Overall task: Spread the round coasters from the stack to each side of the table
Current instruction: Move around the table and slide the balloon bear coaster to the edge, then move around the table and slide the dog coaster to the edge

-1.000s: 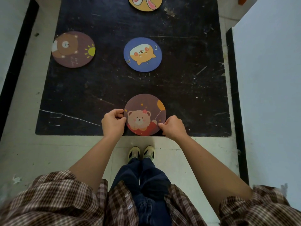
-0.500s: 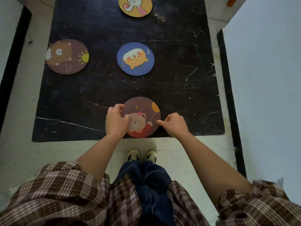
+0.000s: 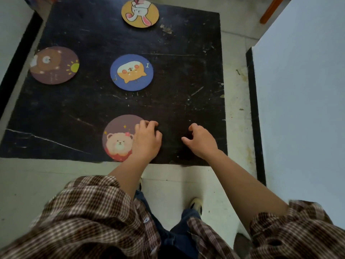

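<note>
Now bear coaster [image 3: 119, 139] flat at near tabletop [image 3: 186, 71] edge; left hand [image 3: 146, 140] overlapping its right rim, grip released; right hand [image 3: 202, 142] apart, empty.

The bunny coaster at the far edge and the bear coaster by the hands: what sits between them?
In the head view, the blue coaster with an orange cat lies between the bunny coaster and the bear coaster, on the black table.

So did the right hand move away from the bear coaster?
Yes. The right hand was touching the bear coaster at its right edge; it has moved right, and bare black table now shows between them.
</note>
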Tool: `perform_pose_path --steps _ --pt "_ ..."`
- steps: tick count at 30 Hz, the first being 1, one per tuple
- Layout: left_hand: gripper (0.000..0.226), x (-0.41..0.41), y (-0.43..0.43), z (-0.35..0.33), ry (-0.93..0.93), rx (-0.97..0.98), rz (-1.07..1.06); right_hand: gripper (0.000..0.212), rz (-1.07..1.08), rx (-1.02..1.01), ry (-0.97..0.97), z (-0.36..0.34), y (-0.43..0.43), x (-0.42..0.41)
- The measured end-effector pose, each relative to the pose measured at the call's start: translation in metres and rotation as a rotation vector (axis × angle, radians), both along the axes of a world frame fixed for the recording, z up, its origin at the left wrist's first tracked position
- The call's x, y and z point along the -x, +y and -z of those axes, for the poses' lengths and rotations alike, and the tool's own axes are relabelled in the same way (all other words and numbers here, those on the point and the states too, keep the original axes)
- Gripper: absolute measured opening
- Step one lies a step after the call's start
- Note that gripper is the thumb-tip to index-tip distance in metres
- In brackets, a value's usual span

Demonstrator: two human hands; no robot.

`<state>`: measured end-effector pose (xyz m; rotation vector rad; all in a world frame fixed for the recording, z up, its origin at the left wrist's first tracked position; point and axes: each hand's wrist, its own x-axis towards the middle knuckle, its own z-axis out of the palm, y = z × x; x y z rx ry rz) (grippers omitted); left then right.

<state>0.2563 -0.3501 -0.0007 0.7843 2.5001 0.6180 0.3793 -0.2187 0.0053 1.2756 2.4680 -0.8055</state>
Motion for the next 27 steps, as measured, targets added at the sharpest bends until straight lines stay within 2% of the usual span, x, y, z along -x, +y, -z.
perform_pose_path --steps 8,14,27 --pt "0.040 -0.094 0.063 -0.002 0.013 0.053 -0.182 0.048 -0.238 -0.141 -0.023 0.002 0.067 -0.069" --pt "0.039 -0.131 0.092 -0.001 0.029 0.063 -0.264 0.053 -0.362 -0.167 0.009 0.002 0.105 -0.087" --pt "0.039 -0.090 0.134 0.012 0.044 0.074 -0.563 0.064 -0.657 -0.199 -0.039 0.011 0.163 0.005"
